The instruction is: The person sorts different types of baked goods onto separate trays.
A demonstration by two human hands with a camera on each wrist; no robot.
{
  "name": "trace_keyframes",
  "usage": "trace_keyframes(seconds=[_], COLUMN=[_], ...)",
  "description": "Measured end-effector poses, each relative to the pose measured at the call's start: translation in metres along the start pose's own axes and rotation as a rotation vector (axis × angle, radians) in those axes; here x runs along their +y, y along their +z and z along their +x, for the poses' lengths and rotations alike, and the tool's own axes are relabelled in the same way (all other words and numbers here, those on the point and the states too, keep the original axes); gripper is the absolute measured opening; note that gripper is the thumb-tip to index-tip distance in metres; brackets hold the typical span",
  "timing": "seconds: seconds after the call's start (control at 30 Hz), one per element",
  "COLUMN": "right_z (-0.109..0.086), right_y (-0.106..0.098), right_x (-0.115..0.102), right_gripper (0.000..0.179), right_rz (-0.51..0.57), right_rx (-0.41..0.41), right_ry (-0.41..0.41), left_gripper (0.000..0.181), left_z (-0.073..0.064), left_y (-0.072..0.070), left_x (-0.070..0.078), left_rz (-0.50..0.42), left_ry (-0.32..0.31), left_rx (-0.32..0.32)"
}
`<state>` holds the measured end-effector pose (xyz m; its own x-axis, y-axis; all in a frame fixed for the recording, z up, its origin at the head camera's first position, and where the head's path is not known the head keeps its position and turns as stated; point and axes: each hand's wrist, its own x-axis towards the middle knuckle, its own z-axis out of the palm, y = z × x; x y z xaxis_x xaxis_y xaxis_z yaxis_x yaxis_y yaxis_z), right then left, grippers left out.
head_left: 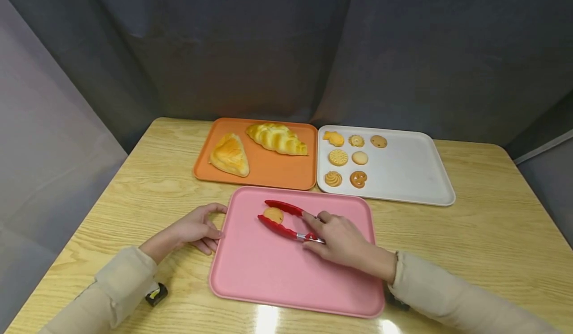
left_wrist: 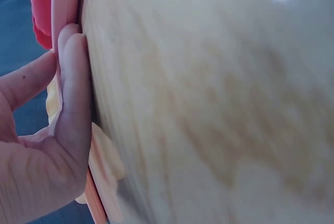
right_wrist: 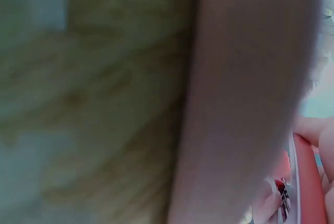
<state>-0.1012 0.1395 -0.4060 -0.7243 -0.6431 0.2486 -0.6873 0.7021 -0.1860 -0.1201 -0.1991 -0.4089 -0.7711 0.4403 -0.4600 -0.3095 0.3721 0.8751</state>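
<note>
My right hand (head_left: 342, 238) holds a pair of tongs (head_left: 279, 227) with red tips and metal arms above the pink tray (head_left: 286, 269). Between the spread red tips lies a round golden cookie (head_left: 273, 215); the lower tip overlaps its edge, and a gap shows at the upper one. At the tray's left edge, my left hand (head_left: 197, 228) pinches the rim. The left wrist view shows the thumb on one side of that rim and fingers (left_wrist: 75, 93) on the other. In the right wrist view, part of my right hand (right_wrist: 326, 145) and the tongs' red part (right_wrist: 283, 165) appear at the right margin.
Behind the pink tray, an orange tray (head_left: 264, 169) bears a triangular bread (head_left: 230, 156) and a twisted bread roll (head_left: 277, 139). Beside it, a white tray (head_left: 407, 169) carries several cookies, including a pretzel-shaped one (head_left: 358, 179). A small black object (head_left: 156, 294) lies near my left sleeve.
</note>
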Motion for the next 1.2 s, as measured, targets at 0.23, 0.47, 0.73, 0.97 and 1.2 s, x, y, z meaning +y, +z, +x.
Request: trace_keyframes(seconds=[0.23,0.47,0.73,0.97,1.2], right_z=[0.000,-0.001,-0.004,-0.008,-0.013], right_y=[-0.009,-0.014,-0.019,-0.025,-0.028], right_x=[0.001,0.002,0.010,0.020,0.033], right_gripper=[0.062,0.060,0.062,0.064,0.062], right_rz=[-0.003,-0.011,-0.013,-0.029,-0.051], right_rx=[0.096,0.078,0.078,0.105,0.127], right_ry=[-0.014,0.003,0.031,0.045,0.124], left_gripper=[0.060,0.060,0.060,0.059,0.058], left_z=[0.001,0.001,0.001,0.002,0.001], left_y=[0.000,0.001,0.001,0.000,0.001], left_x=[0.000,0.001,0.000,-0.002,-0.003], left_rz=[-0.002,-0.006,-0.004,-0.003,-0.002], left_ry=[0.011,0.006,0.001,0.001,-0.005], left_rx=[-0.001,0.003,0.009,0.006,0.014])
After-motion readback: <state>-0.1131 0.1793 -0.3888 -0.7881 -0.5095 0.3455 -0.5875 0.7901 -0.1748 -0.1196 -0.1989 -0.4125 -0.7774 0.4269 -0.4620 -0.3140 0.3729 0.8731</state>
